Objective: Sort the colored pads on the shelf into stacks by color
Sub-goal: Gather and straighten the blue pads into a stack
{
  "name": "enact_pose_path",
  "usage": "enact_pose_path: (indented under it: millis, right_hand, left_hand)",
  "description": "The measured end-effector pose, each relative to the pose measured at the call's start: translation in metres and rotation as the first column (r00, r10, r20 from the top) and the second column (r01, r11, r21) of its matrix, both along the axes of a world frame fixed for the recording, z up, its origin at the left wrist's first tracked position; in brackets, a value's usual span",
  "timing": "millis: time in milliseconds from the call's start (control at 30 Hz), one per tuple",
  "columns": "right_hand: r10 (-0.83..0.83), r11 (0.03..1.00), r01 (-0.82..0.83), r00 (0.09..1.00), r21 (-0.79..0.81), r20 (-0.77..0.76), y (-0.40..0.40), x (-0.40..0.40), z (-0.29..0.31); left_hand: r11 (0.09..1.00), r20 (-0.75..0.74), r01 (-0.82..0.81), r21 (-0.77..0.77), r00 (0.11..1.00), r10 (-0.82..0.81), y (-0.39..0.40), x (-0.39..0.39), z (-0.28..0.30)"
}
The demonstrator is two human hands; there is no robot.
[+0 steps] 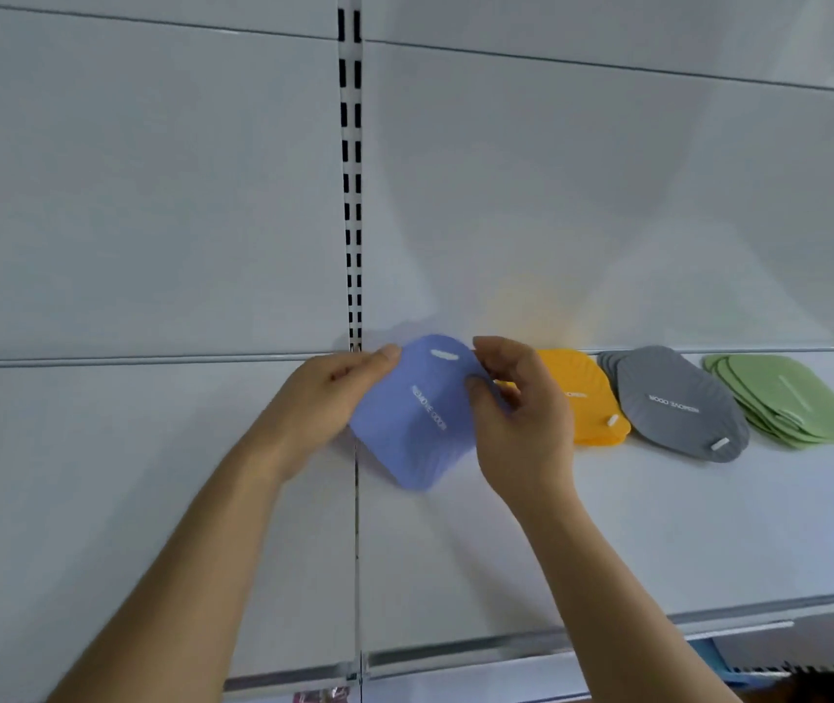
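A white shelf (506, 550) carries three stacks of pads side by side: yellow pads (587, 398), gray pads (678, 403), then green pads (790, 398) farthest right.

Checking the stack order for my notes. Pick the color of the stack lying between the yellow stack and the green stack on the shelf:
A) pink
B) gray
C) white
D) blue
B: the gray stack lies on the shelf between the yellow stack and the green stack, while the blue pads are held in both hands at the far end of the row.
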State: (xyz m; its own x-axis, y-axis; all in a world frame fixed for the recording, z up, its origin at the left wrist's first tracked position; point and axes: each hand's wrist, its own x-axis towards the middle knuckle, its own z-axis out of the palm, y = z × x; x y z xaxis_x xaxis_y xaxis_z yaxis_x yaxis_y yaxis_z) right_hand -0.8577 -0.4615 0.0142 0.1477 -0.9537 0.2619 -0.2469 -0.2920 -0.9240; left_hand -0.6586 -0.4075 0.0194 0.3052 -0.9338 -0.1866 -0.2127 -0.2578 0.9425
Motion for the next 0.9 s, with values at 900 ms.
enact_pose_path:
  millis: [900]
  right_hand:
    - [0.489,0.759,-0.580,0.206,0.296,-0.847,-0.103,0.036,0.011]
  left_hand:
    - [0.830,-0.203,-0.556,-0.041,0.818,0.538,0.072,0.004,-0.021]
